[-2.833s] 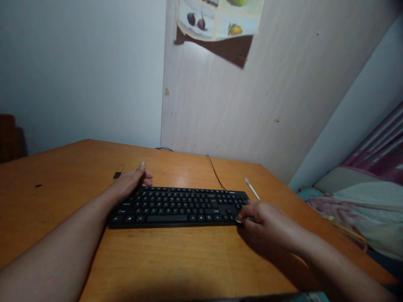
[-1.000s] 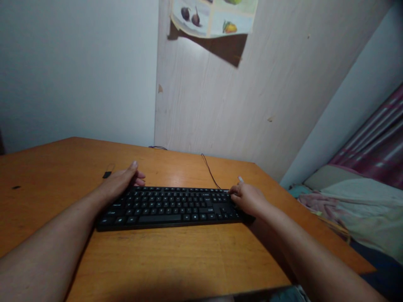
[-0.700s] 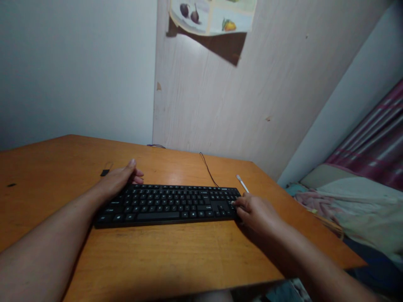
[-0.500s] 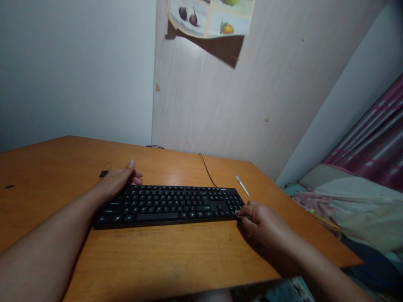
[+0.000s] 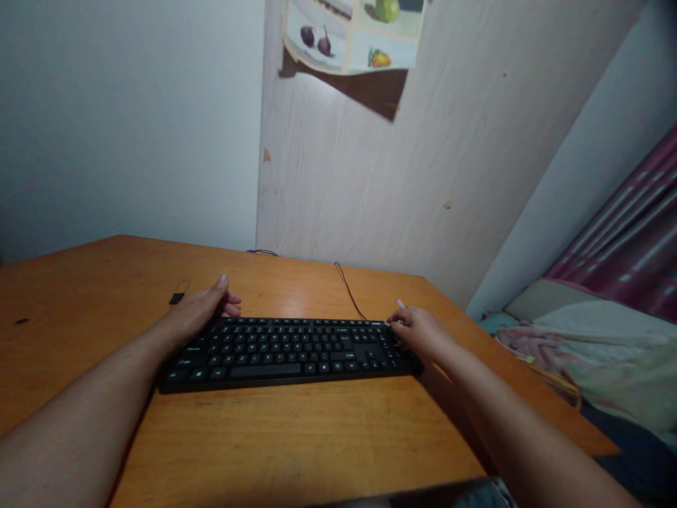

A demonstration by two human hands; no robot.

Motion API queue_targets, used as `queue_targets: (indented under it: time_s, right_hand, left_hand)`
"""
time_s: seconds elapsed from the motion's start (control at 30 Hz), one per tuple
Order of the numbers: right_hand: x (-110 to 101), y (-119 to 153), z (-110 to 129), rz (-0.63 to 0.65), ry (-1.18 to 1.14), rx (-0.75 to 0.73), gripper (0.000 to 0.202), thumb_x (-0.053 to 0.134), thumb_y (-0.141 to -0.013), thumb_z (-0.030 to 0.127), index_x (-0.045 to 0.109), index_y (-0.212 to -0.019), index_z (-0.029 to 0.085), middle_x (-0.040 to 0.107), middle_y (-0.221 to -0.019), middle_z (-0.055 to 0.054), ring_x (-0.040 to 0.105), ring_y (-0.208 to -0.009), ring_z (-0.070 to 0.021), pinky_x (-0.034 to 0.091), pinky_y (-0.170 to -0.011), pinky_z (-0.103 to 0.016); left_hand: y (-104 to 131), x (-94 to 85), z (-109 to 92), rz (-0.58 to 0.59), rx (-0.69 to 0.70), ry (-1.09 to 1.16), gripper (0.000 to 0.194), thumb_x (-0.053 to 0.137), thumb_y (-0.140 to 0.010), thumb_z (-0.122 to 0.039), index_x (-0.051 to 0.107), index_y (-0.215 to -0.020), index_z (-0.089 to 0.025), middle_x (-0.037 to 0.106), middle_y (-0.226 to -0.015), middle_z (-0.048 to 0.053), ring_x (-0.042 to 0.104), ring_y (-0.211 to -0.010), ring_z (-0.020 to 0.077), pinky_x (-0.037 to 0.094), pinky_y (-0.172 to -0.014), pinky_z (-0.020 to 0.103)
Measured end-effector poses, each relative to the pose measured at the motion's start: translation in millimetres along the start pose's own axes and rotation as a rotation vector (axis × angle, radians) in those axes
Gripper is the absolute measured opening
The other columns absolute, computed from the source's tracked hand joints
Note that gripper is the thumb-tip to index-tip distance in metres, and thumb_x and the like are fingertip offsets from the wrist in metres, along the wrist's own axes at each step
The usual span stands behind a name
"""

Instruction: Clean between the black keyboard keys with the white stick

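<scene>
A black keyboard (image 5: 285, 349) lies flat on the orange-brown wooden table (image 5: 296, 437). At its left end rests my left hand (image 5: 204, 310), thumb pointing up and fingers apart around the rear left corner. My right hand (image 5: 417, 330) is over the keyboard's upper right corner, its fingers pinched together; something small and pale shows at the fingertips, too small to name. Just behind the right hand, the tip of a white pen-like stick (image 5: 400, 304) sticks out, the rest hidden.
Near my left wrist is a small black tag with a loop (image 5: 176, 298). A thin black cable (image 5: 349, 289) runs behind the keyboard. A small dark piece (image 5: 22, 321) lies far left. Beyond the table's right edge is a bed (image 5: 597, 353).
My right hand has moved from the keyboard's lower right corner up to its upper right corner, now covering most of the white stick. My left hand stays at the left end.
</scene>
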State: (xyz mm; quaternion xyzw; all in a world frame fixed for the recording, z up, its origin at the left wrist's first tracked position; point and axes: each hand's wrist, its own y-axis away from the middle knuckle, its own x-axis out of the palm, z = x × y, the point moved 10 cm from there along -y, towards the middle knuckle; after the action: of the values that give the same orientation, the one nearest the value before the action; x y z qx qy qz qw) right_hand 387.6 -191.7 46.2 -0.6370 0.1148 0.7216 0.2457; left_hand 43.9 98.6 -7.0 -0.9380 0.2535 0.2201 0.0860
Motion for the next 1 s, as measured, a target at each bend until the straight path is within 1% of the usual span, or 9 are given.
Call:
queue_targets:
  time_s: [0.13, 0.3, 0.53, 0.63, 0.7, 0.77, 0.8, 0.93, 1.0]
  right_hand:
    - [4.0, 1.6, 7.3, 0.025, 0.069, -0.015, 0.027, 0.055, -0.082, 0.025, 0.076, -0.099, 0.022, 0.071, -0.095, -0.009, 0.063, -0.085, -0.0209, 0.04, -0.07, -0.029]
    - [2.6, 27.0, 6.6, 0.035, 0.141, -0.037, 0.029, 0.052, -0.084, 0.025, 0.074, -0.102, 0.024, 0.069, -0.099, -0.009, 0.061, -0.086, -0.0212, 0.039, -0.07, -0.03]
    - [3.7, 71.4, 3.9, 0.038, 0.086, -0.061, 0.029, 0.051, -0.083, 0.022, 0.073, -0.101, 0.022, 0.067, -0.093, -0.007, 0.06, -0.085, -0.0194, 0.038, -0.072, -0.028]
    - [0.2, 85.9, 1.8, 0.04, 0.046, -0.069, 0.026, 0.051, -0.082, 0.023, 0.074, -0.096, 0.023, 0.066, -0.088, -0.007, 0.06, -0.081, -0.0195, 0.038, -0.07, -0.028]
    - [-0.1, 90.4, 0.0, 0.078, -0.004, -0.094, 0.024, 0.051, -0.082, 0.024, 0.074, -0.091, 0.023, 0.066, -0.085, -0.006, 0.06, -0.079, -0.0197, 0.04, -0.071, -0.028]
    - [0.3, 88.7, -4.1, 0.119, -0.074, -0.123, 0.025, 0.05, -0.082, 0.026, 0.074, -0.089, 0.023, 0.067, -0.083, -0.005, 0.061, -0.079, -0.0207, 0.042, -0.072, -0.03]
    - [-1.4, 84.8, -8.5, 0.112, -0.111, -0.123, 0.026, 0.049, -0.083, 0.028, 0.074, -0.089, 0.022, 0.068, -0.084, -0.006, 0.062, -0.081, -0.0216, 0.044, -0.073, -0.031]
    - [-11.9, 54.6, -32.5, -0.042, -0.168, -0.078, 0.031, 0.047, -0.085, 0.036, 0.073, -0.094, 0.021, 0.071, -0.092, -0.009, 0.064, -0.087, -0.0246, 0.047, -0.077, -0.033]
    - [-11.8, 36.3, -40.5, -0.1, -0.153, -0.055, 0.037, 0.045, -0.087, 0.04, 0.073, -0.1, 0.02, 0.071, -0.096, -0.01, 0.065, -0.089, -0.026, 0.047, -0.077, -0.035]
  left_hand:
    - [1.7, -0.1, -3.4, -0.009, 0.004, 0.008, 0.078, 0.028, -0.078, -0.083, 0.07, -0.089, -0.019, 0.075, -0.086, 0.011, 0.069, -0.082, 0.0289, 0.052, -0.076, 0.039]
    - [1.4, 0.1, -4.0, -0.011, 0.004, -0.002, 0.079, 0.026, -0.078, -0.083, 0.07, -0.089, -0.019, 0.075, -0.088, 0.012, 0.069, -0.082, 0.0301, 0.052, -0.073, 0.039]
    - [-1.1, -0.8, -1.8, -0.007, 0.005, -0.009, 0.08, 0.027, -0.078, -0.084, 0.07, -0.091, -0.018, 0.075, -0.089, 0.012, 0.069, -0.083, 0.0297, 0.052, -0.075, 0.039]
    - [-1.4, -0.6, -1.5, -0.009, 0.011, -0.007, 0.08, 0.026, -0.079, -0.083, 0.07, -0.092, -0.017, 0.075, -0.088, 0.012, 0.069, -0.083, 0.0295, 0.051, -0.077, 0.04]
    - [-0.2, 1.3, -3.7, 0.001, 0.024, 0.0, 0.079, 0.027, -0.08, -0.082, 0.069, -0.093, -0.016, 0.075, -0.088, 0.011, 0.069, -0.082, 0.0288, 0.051, -0.078, 0.039]
    - [2.6, 2.4, -7.9, 0.0, 0.04, 0.001, 0.077, 0.028, -0.08, -0.081, 0.068, -0.092, -0.016, 0.074, -0.087, 0.01, 0.068, -0.081, 0.0279, 0.051, -0.075, 0.038]
    - [4.3, 2.5, -9.7, -0.007, 0.039, -0.003, 0.077, 0.028, -0.08, -0.081, 0.068, -0.091, -0.016, 0.074, -0.086, 0.01, 0.068, -0.08, 0.0274, 0.051, -0.074, 0.038]
    - [10.0, 2.9, -13.8, -0.032, 0.016, -0.001, 0.075, 0.029, -0.081, -0.08, 0.068, -0.089, -0.016, 0.074, -0.083, 0.008, 0.067, -0.077, 0.0256, 0.049, -0.073, 0.036]
    - [10.9, 4.2, -16.2, -0.03, 0.035, 0.021, 0.075, 0.03, -0.081, -0.08, 0.068, -0.09, -0.015, 0.074, -0.082, 0.009, 0.067, -0.077, 0.0252, 0.049, -0.074, 0.036]
